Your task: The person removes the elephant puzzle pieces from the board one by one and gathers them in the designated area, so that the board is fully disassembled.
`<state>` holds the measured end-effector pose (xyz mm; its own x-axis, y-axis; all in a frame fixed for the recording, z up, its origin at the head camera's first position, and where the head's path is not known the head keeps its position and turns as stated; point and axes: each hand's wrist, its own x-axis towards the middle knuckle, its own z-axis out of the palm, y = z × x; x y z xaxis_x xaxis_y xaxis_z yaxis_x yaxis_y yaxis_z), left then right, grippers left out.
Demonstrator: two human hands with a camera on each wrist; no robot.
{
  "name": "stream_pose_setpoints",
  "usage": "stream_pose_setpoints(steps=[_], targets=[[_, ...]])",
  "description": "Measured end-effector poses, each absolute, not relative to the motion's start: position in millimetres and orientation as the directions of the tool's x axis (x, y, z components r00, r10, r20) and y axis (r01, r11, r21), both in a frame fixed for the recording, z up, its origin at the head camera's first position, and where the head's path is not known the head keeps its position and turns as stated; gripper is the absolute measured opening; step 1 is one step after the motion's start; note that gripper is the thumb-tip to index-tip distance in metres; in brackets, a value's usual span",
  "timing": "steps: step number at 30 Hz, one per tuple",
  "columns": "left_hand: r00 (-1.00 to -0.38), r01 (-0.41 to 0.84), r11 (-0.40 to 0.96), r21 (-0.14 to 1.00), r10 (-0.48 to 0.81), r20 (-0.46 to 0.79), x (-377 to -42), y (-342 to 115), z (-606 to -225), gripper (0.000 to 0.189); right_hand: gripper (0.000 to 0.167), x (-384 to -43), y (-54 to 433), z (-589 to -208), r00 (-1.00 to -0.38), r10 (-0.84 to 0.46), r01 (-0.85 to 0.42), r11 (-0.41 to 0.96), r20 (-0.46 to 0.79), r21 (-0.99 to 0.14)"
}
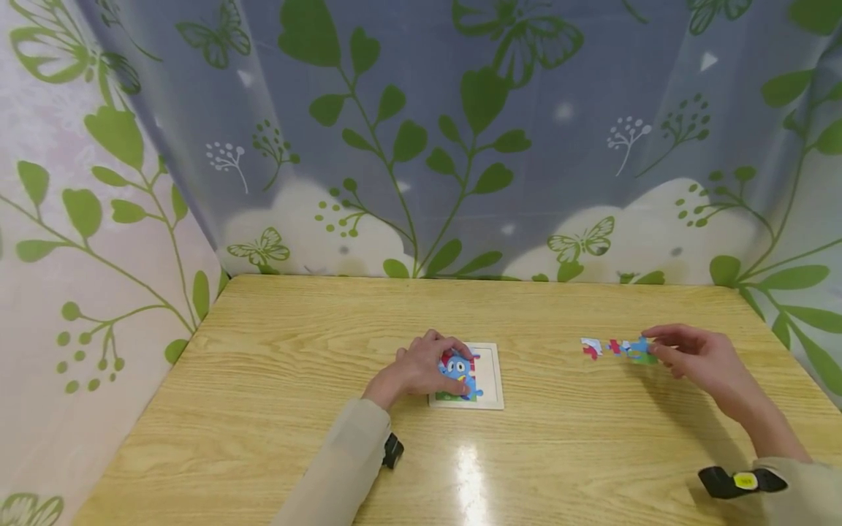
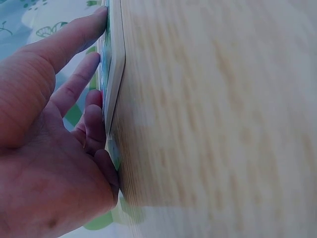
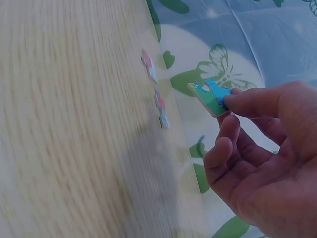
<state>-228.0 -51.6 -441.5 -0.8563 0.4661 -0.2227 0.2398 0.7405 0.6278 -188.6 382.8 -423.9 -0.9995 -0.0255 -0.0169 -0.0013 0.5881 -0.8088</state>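
A square wooden puzzle board (image 1: 490, 376) lies on the table, its left part filled with pieces showing a blue cartoon figure (image 1: 454, 367). My left hand (image 1: 422, 365) rests over that filled part, thumb and fingers spread and touching the pieces. In the left wrist view the fingertips meet the face of the board (image 2: 117, 64). Off to the right, my right hand (image 1: 700, 361) pinches a green and blue puzzle piece (image 3: 214, 99) between thumb and fingers, raised above the table. Two loose pieces, one red and white (image 1: 590, 348), one with red and blue (image 1: 615, 346), lie just left of it.
The wooden table (image 1: 263, 424) reaches back to a patterned curtain (image 1: 408, 146) with green leaves and butterflies. Another stretch of curtain hangs along the left side (image 1: 99, 219). Bare table lies between the board and the loose pieces.
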Motion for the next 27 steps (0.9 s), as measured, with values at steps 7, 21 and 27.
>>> stream_pose_setpoints(steps=[7, 21, 27], targets=[[-0.858, 0.232, 0.741, 0.63, 0.461, -0.226, -228, -52, -441, 0.044, 0.032, -194, 396, -428, -0.999, -0.048, -0.012, 0.652, -0.025, -0.759], [-0.859, 0.231, 0.74, 0.632, 0.46, -0.225, -228, -52, -441, 0.046, 0.035, -213, 417, -438, -0.997, -0.073, -0.03, 0.701, -0.029, -0.712], [-0.86, 0.227, 0.741, 0.632, 0.457, -0.227, -229, -52, -441, 0.045, 0.039, -221, 418, -442, -0.997, -0.07, -0.028, 0.752, -0.038, -0.659]])
